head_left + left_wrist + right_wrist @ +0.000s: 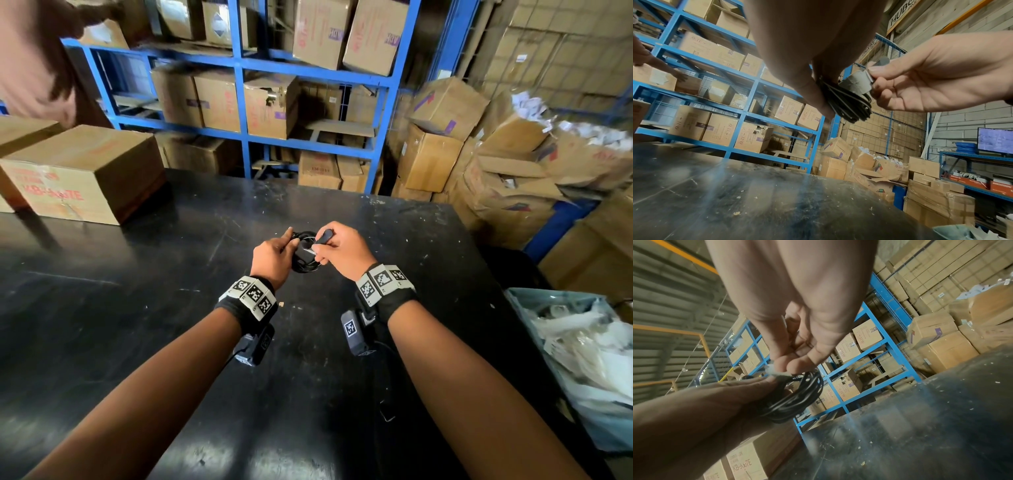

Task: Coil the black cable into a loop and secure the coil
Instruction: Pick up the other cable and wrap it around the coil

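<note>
Cable: the black cable [303,253] is wound into a small coil, held up above the black surface [171,308] between both hands.
Left hand: the left hand [272,258] has its fingers curled round one side of the coil.
Right hand: the right hand [342,251] pinches a grey strap [856,82] that wraps the coil.
Box: a brown box [82,174] sits on the surface, far to the left.

A warehouse or stockroom, shown by blue steel racks [239,65] filled with cardboard cartons [219,99], more cartons piled loose and crushed on the right [442,137], a scuffed black surface [137,308], block walls [962,120], a corrugated roof seen overhead [663,296].
</note>
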`<control>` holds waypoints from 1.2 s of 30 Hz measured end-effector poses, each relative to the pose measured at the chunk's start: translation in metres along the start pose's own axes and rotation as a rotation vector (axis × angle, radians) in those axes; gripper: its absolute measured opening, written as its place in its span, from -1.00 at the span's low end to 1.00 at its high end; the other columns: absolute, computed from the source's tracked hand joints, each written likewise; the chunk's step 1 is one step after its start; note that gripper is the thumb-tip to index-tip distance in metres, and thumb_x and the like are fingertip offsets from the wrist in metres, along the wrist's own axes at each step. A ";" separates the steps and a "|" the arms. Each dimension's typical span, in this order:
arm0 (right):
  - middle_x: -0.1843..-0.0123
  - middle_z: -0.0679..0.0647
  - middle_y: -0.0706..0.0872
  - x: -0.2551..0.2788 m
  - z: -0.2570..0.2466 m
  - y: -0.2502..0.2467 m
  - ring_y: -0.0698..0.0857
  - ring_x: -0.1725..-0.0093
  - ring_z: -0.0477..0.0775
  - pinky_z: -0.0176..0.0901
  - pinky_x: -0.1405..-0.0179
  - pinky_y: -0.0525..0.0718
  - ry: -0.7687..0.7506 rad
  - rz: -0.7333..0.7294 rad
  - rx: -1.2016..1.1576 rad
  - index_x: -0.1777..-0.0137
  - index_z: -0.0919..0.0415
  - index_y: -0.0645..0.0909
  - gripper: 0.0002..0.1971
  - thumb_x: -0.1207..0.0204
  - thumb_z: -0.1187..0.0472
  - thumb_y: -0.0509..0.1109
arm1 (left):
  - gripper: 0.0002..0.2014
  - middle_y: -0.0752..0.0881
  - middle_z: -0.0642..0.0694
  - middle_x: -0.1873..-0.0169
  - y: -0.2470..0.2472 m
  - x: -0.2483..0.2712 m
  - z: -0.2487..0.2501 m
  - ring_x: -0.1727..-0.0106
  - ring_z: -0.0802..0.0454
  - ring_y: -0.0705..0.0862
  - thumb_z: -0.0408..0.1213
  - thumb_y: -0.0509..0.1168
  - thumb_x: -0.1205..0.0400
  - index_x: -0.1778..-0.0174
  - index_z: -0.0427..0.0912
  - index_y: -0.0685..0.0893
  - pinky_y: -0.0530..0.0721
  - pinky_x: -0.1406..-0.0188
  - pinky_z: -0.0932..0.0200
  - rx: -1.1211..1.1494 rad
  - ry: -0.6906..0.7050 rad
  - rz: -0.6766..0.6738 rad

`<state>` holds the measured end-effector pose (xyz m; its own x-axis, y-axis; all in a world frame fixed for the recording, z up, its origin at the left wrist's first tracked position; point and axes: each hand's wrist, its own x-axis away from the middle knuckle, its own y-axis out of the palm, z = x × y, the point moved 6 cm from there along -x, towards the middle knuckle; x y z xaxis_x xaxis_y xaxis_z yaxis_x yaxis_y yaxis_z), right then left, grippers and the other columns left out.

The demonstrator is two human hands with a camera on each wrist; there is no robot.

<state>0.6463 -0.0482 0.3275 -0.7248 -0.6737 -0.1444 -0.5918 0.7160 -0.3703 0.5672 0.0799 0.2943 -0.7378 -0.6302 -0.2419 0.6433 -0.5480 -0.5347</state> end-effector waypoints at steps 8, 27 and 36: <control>0.46 0.13 0.69 0.001 0.002 0.004 0.71 0.41 0.11 0.04 0.26 0.75 -0.004 0.010 0.049 0.23 0.12 0.55 -0.80 -0.41 0.43 0.45 | -0.61 0.70 -0.32 -0.20 -0.003 0.002 0.000 -0.30 -0.13 0.62 -0.17 0.21 -0.65 -0.38 -0.21 0.53 0.44 -0.24 0.25 0.027 -0.007 -0.009; 0.18 0.23 0.64 -0.005 -0.004 -0.005 0.65 0.18 0.20 -0.04 0.10 0.59 -0.131 0.097 0.438 0.18 0.18 0.79 -0.90 -0.37 0.18 0.50 | -0.61 0.72 -0.33 -0.17 -0.003 0.002 0.004 -0.28 -0.12 0.64 -0.15 0.22 -0.64 -0.37 -0.19 0.55 0.44 -0.20 0.29 0.035 0.021 -0.011; 0.26 0.17 0.56 -0.008 0.003 -0.004 0.61 0.23 0.21 0.01 0.16 0.57 -0.059 0.116 0.427 0.21 0.26 0.75 -0.82 -0.38 0.13 0.48 | -0.61 0.69 -0.33 -0.21 -0.003 -0.001 0.005 -0.32 -0.15 0.61 -0.14 0.22 -0.64 -0.37 -0.18 0.54 0.45 -0.28 0.20 0.034 0.016 -0.021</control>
<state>0.6553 -0.0465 0.3273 -0.7491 -0.6113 -0.2553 -0.2995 0.6563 -0.6925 0.5674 0.0793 0.3001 -0.7541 -0.6096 -0.2446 0.6343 -0.5791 -0.5121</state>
